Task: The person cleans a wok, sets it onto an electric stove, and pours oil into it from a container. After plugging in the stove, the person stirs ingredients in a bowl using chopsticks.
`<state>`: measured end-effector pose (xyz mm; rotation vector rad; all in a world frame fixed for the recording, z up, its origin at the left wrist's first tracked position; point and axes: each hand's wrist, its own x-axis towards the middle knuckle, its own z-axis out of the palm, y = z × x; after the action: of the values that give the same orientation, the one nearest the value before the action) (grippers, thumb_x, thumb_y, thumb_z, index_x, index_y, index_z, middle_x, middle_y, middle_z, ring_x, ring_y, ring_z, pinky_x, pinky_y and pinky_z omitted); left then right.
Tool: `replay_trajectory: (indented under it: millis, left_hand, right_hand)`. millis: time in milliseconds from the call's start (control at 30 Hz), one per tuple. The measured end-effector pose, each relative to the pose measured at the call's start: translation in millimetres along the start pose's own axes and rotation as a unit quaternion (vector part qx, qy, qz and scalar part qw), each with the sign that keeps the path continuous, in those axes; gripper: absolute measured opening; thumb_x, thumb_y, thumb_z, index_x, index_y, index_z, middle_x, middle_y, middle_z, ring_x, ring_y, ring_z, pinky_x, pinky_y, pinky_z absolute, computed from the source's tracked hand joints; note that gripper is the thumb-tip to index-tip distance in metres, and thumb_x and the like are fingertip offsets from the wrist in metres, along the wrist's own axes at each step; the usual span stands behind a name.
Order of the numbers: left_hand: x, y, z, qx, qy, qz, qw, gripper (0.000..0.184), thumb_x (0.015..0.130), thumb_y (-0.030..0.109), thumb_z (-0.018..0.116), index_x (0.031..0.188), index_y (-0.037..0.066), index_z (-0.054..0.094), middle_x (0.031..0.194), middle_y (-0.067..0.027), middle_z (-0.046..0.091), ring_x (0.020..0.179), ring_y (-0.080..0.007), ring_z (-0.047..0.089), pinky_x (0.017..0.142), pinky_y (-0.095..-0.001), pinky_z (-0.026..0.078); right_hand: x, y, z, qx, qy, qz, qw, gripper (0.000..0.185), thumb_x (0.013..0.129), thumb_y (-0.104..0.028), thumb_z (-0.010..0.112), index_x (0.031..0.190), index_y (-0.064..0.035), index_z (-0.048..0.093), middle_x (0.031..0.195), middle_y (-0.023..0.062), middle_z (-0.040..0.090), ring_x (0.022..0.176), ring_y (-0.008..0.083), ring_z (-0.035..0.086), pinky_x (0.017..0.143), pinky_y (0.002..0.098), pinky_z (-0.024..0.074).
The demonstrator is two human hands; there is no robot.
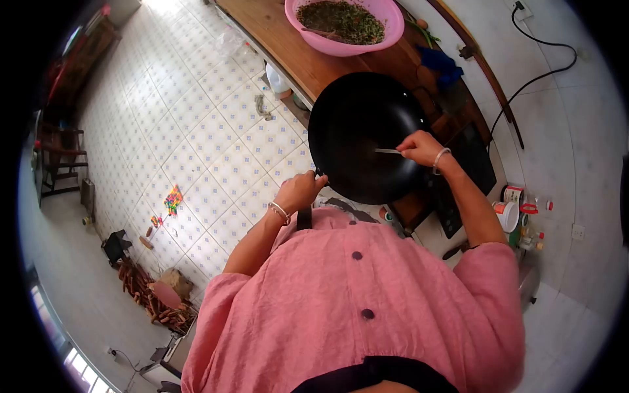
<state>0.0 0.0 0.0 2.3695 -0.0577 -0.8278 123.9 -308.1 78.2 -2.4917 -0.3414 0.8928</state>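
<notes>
A large black wok [357, 111] is in front of me, tilted, its dark inside facing me. My left hand [300, 194] is closed at the near left rim, around the wok's small side handle. Over the wok's right part, my right hand [420, 150] is closed on a thin light-coloured utensil [386, 151]. Its narrow end points left into the wok, and I cannot tell its exact kind. Beyond the wok, a pink basin [316, 43] stands on the wooden counter [262, 23], holding a chopped green mixture [344, 21].
A blue cloth [442, 65] lies right of the wok. Below it is a black stove surface [468, 170]. Jars and a white tub [506, 215] stand along the right wall, where a black cable [550, 44] hangs. Tiled floor [216, 131] extends left, with a corncob pile [147, 301].
</notes>
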Motion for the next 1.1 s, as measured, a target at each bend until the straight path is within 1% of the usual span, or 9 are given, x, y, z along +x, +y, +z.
replay_trajectory:
  millis: [100,300,367,600,667,767,900,967,1100]
  left_hand:
    - [17.3,7.6,23.7,0.004,0.025,0.091,0.995,0.048,0.090,0.044,0.041,0.091,-0.001,0.058,0.087,-0.0210,0.063,0.083,-0.0377,0.060,0.073,-0.0448,0.047]
    - [-18.7,28.6,-10.2,0.019,-0.004,0.081,0.997,0.047,0.090,0.042,0.041,0.090,-0.002,0.057,0.086,-0.0226,0.062,0.081,-0.0388,0.060,0.070,-0.0457,0.047]
    - [-14.2,24.1,-9.1,0.000,-0.013,0.040,0.999,0.048,0.090,0.043,0.042,0.091,-0.003,0.057,0.087,-0.0238,0.062,0.082,-0.0390,0.060,0.070,-0.0453,0.047]
    - [1.8,-1.6,5.2,0.012,0.028,0.070,0.997,0.048,0.090,0.043,0.042,0.089,-0.003,0.057,0.086,-0.0247,0.062,0.082,-0.0400,0.059,0.071,-0.0457,0.046]
    - [-7.7,13.9,-12.4,-0.017,0.013,0.009,1.000,0.049,0.090,0.043,0.042,0.087,-0.003,0.058,0.086,-0.0250,0.062,0.082,-0.0404,0.059,0.073,-0.0459,0.046]
    - [7.1,-10.4,12.4,0.016,0.036,0.072,0.997,0.049,0.090,0.043,0.042,0.087,-0.003,0.058,0.084,-0.0248,0.062,0.081,-0.0405,0.060,0.072,-0.0458,0.046]
    - [2.3,-1.1,1.1,0.012,0.034,0.072,0.997,0.049,0.090,0.043,0.042,0.087,-0.003,0.058,0.084,-0.0248,0.062,0.081,-0.0407,0.060,0.072,-0.0460,0.047]
    - [-5.4,12.8,-11.4,-0.013,0.012,0.011,1.000,0.049,0.090,0.043,0.042,0.087,-0.003,0.058,0.084,-0.0249,0.062,0.080,-0.0408,0.060,0.071,-0.0460,0.047]
    - [5.7,-4.9,2.9,0.017,0.025,0.069,0.997,0.050,0.090,0.044,0.042,0.087,-0.004,0.058,0.085,-0.0253,0.062,0.080,-0.0410,0.060,0.072,-0.0461,0.047]
  right_hand:
    - [-13.7,9.6,-22.9,-0.030,-0.019,0.086,0.996,0.022,0.069,-0.014,0.066,0.089,-0.0048,0.070,0.084,0.0144,0.067,0.079,0.0224,0.065,0.074,0.0304,0.0492]
    - [-18.2,5.7,-3.7,-0.008,-0.023,0.060,0.998,0.022,0.069,-0.012,0.065,0.089,-0.0047,0.070,0.083,0.0135,0.067,0.079,0.0209,0.065,0.074,0.0295,0.0490]
    - [-17.2,11.4,-7.0,0.006,-0.038,0.079,0.996,0.022,0.069,-0.013,0.065,0.088,-0.0046,0.070,0.084,0.0131,0.068,0.080,0.0204,0.065,0.075,0.0291,0.0488]
    - [-5.2,12.7,2.0,0.037,-0.027,0.066,0.997,0.023,0.068,-0.013,0.065,0.089,-0.0040,0.069,0.085,0.0133,0.068,0.081,0.0206,0.065,0.075,0.0296,0.0486]
    - [-4.0,15.1,1.6,0.040,-0.029,0.067,0.997,0.023,0.068,-0.013,0.066,0.089,-0.0042,0.069,0.085,0.0128,0.068,0.081,0.0200,0.065,0.074,0.0293,0.0484]
    - [1.5,1.3,11.2,0.072,-0.011,0.051,0.996,0.022,0.068,-0.013,0.066,0.089,-0.0044,0.070,0.085,0.0125,0.068,0.081,0.0191,0.065,0.074,0.0287,0.0483]
    - [-3.2,10.4,1.3,0.036,-0.029,0.079,0.996,0.021,0.069,-0.012,0.066,0.087,-0.0042,0.070,0.084,0.0126,0.068,0.080,0.0186,0.064,0.074,0.0284,0.0483]
    - [4.7,12.1,10.5,0.072,-0.015,0.060,0.995,0.021,0.069,-0.012,0.067,0.087,-0.0043,0.070,0.084,0.0129,0.068,0.080,0.0186,0.064,0.074,0.0283,0.0484]
    - [0.1,1.7,6.6,0.068,-0.016,0.063,0.996,0.021,0.068,-0.012,0.066,0.087,-0.0040,0.070,0.085,0.0128,0.068,0.081,0.0189,0.064,0.074,0.0286,0.0485]
